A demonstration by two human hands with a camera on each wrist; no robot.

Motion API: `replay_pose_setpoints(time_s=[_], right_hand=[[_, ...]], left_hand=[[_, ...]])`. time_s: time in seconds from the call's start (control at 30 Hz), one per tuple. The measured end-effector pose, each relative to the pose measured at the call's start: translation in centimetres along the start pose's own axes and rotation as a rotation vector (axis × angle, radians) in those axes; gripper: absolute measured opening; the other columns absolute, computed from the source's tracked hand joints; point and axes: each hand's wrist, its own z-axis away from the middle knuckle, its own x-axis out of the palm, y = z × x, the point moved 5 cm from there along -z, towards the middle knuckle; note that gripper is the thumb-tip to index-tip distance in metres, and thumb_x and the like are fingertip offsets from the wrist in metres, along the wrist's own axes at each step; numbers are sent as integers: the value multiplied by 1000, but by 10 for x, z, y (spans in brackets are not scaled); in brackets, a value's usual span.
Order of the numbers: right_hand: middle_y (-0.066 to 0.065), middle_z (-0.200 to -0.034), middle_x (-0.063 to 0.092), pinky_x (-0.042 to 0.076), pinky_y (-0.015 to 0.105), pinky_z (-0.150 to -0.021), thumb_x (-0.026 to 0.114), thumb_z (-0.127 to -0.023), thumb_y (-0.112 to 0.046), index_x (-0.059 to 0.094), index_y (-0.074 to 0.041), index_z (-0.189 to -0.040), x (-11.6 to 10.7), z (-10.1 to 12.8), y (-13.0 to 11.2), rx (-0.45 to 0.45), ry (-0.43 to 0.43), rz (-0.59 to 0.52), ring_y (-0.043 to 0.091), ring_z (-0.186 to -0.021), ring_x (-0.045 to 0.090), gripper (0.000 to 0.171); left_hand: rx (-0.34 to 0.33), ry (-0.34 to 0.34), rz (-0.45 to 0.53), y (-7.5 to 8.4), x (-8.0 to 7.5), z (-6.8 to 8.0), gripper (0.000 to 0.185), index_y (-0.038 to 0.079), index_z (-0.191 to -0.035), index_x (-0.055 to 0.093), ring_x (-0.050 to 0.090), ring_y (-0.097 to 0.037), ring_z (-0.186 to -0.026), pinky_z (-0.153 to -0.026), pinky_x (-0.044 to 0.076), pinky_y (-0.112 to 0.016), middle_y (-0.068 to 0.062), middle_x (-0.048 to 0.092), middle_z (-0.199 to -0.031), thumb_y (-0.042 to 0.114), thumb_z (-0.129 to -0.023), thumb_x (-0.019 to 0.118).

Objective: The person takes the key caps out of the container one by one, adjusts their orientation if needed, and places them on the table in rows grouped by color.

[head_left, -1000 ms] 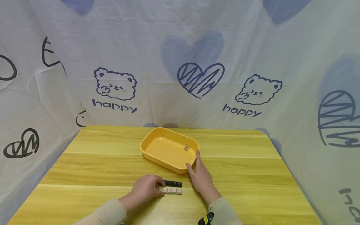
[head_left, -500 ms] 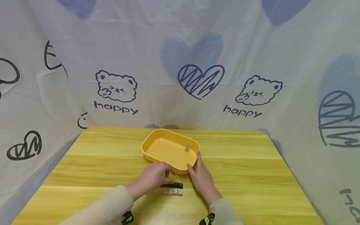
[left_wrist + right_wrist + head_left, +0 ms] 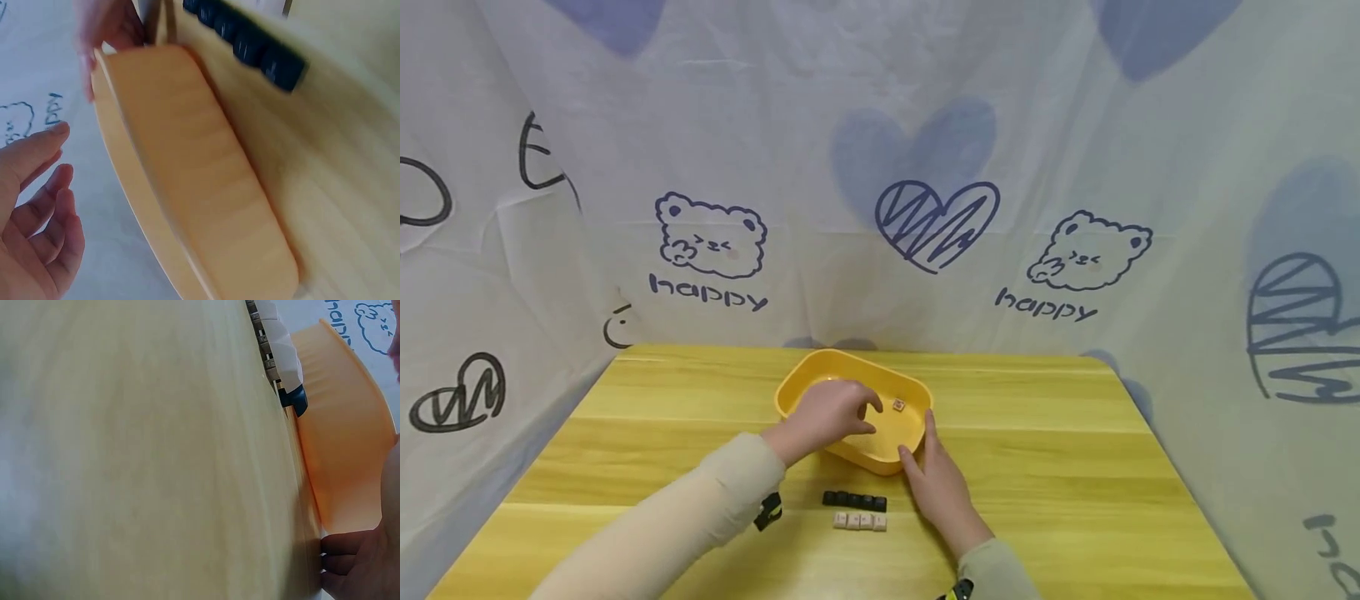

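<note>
Over the yellow plastic tray [image 3: 880, 463] is my left hand [image 3: 831, 408], its thumb and fingers apart with no object visible between them. The left wrist view shows its loosely bent fingers [image 3: 55, 212] beside the tray wall [image 3: 194, 150]. My right hand [image 3: 943, 492] holds the tray's near right corner, thumb at the front rim and fingers along the right side. A small pinkish keycap [image 3: 898, 405] lies inside the tray. In front of it, a row of black keycaps [image 3: 854, 501] sits behind a row of white keycaps [image 3: 860, 522].
The wood-grain table [image 3: 1037, 467] extends on both sides of the tray. Behind it hangs a white cloth [image 3: 820, 275] printed with hearts and bears, which also runs down the left and right sides.
My left hand has moved from the left end of the keycap rows up and forward over the tray, uncovering the black row. The right hand has stayed at the tray's corner.
</note>
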Motion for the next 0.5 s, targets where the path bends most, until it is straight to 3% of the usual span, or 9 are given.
replay_pose_setpoints(time_s=[0.1,0.3,0.5], right_hand=[[22,-149,37,36,53,-104,45,-102,-44,6,-8,-157,0,-1,0,11,-3,1,39,-130,44,76],[21,-150,35,35,54,-105,46,-102,-44,6,-8,-157,2,-4,-4,-3,-1,-12,40,-131,43,77],[22,-149,37,36,55,-104,47,-102,-41,5,-9,-157,3,-2,-1,15,-9,7,40,-130,44,76]], left_hand=[[19,-64,-5,-4,2,-11,29,16,-105,75,56,-8,-69,-64,49,-26,5,68,-83,29,-80,81],[39,-107,-41,-16,6,-31,28,13,-106,75,59,-12,-75,-68,51,-29,2,68,-88,24,-81,81],[156,-240,-111,-20,25,-49,32,15,-112,73,61,-11,-84,-77,52,-28,2,70,-99,25,-83,80]])
